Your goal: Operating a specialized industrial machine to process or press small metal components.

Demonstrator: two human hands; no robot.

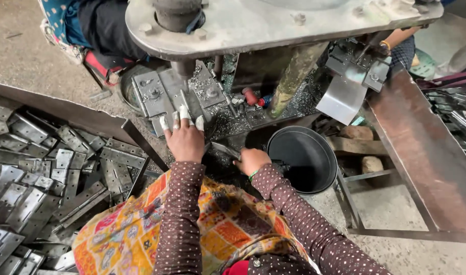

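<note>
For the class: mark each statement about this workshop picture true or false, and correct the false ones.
1. The left hand rests on a metal plate under the drill. True.
2. The fingertips of that hand are bare. False: they wear white wrappings.
3. The black bucket stands to the right of the right hand. True.
4. The right hand is empty. False: it grips a flat metal piece.
5. A heap of metal hinges lies to the person's left. True.
6. The sleeves are plain white. False: they are brown with small light dots.
</note>
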